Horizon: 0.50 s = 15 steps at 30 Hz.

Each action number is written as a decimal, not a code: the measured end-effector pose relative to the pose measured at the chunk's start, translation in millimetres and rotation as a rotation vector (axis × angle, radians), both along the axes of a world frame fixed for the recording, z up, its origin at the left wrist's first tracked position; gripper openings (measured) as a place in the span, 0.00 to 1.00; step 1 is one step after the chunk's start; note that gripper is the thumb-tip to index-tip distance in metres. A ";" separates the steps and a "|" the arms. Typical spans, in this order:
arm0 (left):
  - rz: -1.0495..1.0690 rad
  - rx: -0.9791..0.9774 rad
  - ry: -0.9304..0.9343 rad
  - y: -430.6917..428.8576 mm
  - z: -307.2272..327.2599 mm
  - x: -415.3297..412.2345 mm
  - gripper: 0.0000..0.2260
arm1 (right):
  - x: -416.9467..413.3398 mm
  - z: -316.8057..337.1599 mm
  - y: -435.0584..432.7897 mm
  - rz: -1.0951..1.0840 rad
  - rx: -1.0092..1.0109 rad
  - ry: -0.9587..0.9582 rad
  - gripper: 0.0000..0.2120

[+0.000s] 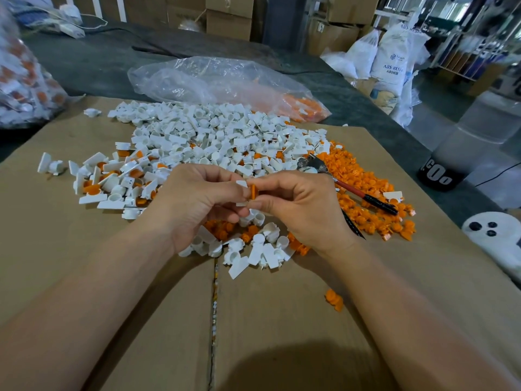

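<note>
Above the cardboard [112, 277], the left hand [197, 204] pinches a white housing [242, 184] and the right hand [296, 207] pinches an orange plug [253, 191] against it; pressed crooked, the plug could slip into the piles [214, 142] below.

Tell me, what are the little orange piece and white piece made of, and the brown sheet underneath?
The orange piece: probably moulded plastic, smooth and evenly coloured. The white piece: likely plastic too, with crisp edges and faint sheen. The brown sheet: cardboard, dull brown, with a seam down the middle.
</note>
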State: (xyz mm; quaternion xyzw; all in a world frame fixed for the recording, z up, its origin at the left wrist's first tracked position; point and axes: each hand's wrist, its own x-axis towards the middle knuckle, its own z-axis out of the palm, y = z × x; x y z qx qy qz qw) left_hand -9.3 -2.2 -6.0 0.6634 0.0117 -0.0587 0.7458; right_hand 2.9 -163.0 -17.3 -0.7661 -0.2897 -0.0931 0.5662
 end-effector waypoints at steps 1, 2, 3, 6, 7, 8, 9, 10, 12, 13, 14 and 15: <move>0.001 -0.004 0.001 -0.1 0.0 0.3 0.07 | 0.0 0.2 0.0 -0.011 -0.009 0.007 0.14; 0.001 -0.005 0.001 -0.1 0.0 0.3 0.07 | -0.2 0.3 0.1 -0.019 -0.015 0.018 0.13; 0.001 -0.006 -0.001 -0.3 0.1 0.2 0.07 | -0.5 0.7 0.6 -0.023 -0.015 0.033 0.12; -0.006 -0.028 -0.008 -1.4 1.0 -0.3 0.03 | -1.1 1.7 1.6 -0.014 0.012 0.097 0.10; -0.006 -0.030 -0.010 -1.6 1.0 -0.5 0.04 | -1.6 1.9 1.7 -0.008 0.019 0.109 0.10; -0.005 -0.032 -0.011 -1.5 1.0 -0.6 0.04 | -2.0 2.3 1.8 0.003 0.024 0.117 0.10; -0.002 -0.029 -0.015 -1.3 1.2 -0.7 0.05 | -2.4 2.9 2.0 0.015 0.031 0.128 0.10; -0.001 -0.030 -0.020 -0.9 1.4 -0.8 0.06 | -2.8 3.7 2.2 0.027 0.044 0.143 0.11; 0.002 -0.032 -0.037 -0.1 1.8 -0.3 0.03 | -3.4 5.2 3.0 0.047 0.079 0.175 0.13; 0.008 -0.025 -0.048 0.2 1.5 -0.1 0.04 | -3.7 5.8 3.5 0.052 0.089 0.188 0.15; 0.008 -0.015 -0.057 0.3 1.4 -0.1 0.04 | -3.5 6.2 3.8 0.053 0.092 0.197 0.15; 0.006 -0.003 -0.065 0.4 1.0 -0.2 0.04 | -3.2 6.5 4.0 0.055 0.096 0.202 0.16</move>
